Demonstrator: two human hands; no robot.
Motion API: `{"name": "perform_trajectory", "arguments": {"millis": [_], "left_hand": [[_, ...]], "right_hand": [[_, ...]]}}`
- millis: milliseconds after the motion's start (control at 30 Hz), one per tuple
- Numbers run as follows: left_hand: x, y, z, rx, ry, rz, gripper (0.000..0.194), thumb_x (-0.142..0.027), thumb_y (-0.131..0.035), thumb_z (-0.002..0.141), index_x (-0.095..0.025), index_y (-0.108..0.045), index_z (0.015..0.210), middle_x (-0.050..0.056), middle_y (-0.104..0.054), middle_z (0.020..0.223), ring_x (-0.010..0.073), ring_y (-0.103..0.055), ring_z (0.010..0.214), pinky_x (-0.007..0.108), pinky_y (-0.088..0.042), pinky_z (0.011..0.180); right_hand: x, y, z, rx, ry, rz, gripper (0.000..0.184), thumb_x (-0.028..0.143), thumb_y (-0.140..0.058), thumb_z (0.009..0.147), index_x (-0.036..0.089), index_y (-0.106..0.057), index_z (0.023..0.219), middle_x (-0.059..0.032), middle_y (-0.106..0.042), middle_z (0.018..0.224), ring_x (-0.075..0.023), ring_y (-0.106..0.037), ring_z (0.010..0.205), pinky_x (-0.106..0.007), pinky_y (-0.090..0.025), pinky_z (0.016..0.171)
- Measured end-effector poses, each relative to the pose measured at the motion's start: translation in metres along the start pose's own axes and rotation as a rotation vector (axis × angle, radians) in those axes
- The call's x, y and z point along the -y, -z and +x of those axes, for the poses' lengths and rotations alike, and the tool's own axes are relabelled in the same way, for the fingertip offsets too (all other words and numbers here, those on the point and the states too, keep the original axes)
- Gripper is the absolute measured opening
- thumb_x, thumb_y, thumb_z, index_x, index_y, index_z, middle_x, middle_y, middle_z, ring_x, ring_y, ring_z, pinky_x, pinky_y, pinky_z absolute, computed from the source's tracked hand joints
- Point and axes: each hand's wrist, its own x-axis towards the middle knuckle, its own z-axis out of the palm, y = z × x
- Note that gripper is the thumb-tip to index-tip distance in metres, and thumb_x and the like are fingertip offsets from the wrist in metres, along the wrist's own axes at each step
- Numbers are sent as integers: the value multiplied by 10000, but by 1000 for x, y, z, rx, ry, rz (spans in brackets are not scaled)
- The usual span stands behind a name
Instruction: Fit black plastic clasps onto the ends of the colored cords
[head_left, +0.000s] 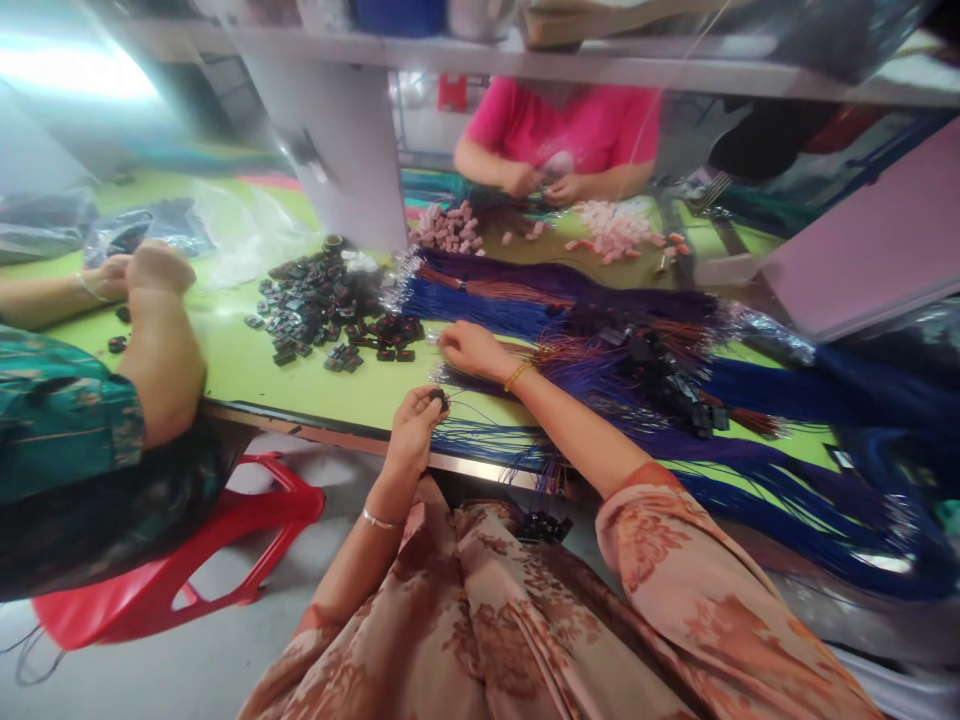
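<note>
My left hand (416, 425) is at the table's near edge, fingers pinched round a small black connector (438, 400). My right hand (469, 349) reaches forward onto the green table (247, 365). Its fingers are closed over the ends of thin blue wires (480, 440). A pile of small black connectors (322, 310) lies just left of that hand. Long bundles of blue and purple wires (600, 300) spread from the middle of the table to the right, with black connectors on some of them (667, 375).
A person in a teal patterned top (67, 420) sits at my left on a red plastic stool (187, 560), arms on the table. Across the table a person in a pink shirt (570, 125) handles pink parts (450, 228). Plastic bags (150, 230) lie far left. A shelf (600, 65) runs overhead.
</note>
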Motion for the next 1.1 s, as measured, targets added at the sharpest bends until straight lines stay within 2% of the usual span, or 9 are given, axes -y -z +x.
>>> {"name": "perform_trajectory", "arguments": {"millis": [167,267,433,567,733,933,1100], "left_hand": [[-1,0,-2,12,7,-3,286,-207,-751,655,-172,-603,897,5,-642,811,102,-608,756,246,-485,747],[-2,1,-3,15,12,-4,291,-209,-750,659,-167,-601,906,8,-640,815,101,-608,761,243,-484,745],[-4,-2,-5,33,12,-1,281,-214,-742,672,-167,-604,912,11,-640,828,99,-605,764,239,-485,750],[-5,-7,-4,54,8,-22,272,-208,-742,671,-171,-604,903,10,-636,831,97,-602,766,238,-487,756],[-2,-9,0,90,30,-85,277,-213,-739,675,-189,-607,917,15,-630,867,106,-603,808,263,-488,813],[1,-10,5,133,52,-134,261,-212,-723,701,-191,-615,938,29,-630,943,112,-601,851,287,-471,872],[2,-13,5,149,57,-138,256,-194,-710,711,-188,-617,949,31,-618,957,124,-601,887,314,-461,919]], "right_hand": [[2,-8,3,78,-86,-155,265,218,-428,875,129,-663,959,-178,-644,1049,-258,-601,886,-325,-415,773],[0,-8,4,42,-98,-116,280,214,-409,887,101,-639,1000,-183,-665,995,-241,-601,835,-314,-411,748],[-7,2,7,-112,14,205,200,232,-455,833,125,-622,858,-41,-646,769,-134,-508,659,-240,-349,630],[-1,10,-4,-120,119,482,178,254,-479,782,127,-599,750,13,-575,681,-93,-442,614,-209,-330,601],[10,15,-39,-108,99,653,128,240,-514,729,136,-584,699,41,-507,608,-78,-404,569,-201,-316,564],[14,15,-72,-144,58,601,134,256,-546,708,145,-584,644,54,-452,557,-74,-355,527,-208,-270,524],[18,13,-82,-160,34,462,110,242,-544,718,159,-587,660,40,-497,581,-85,-383,536,-220,-265,531]]}}
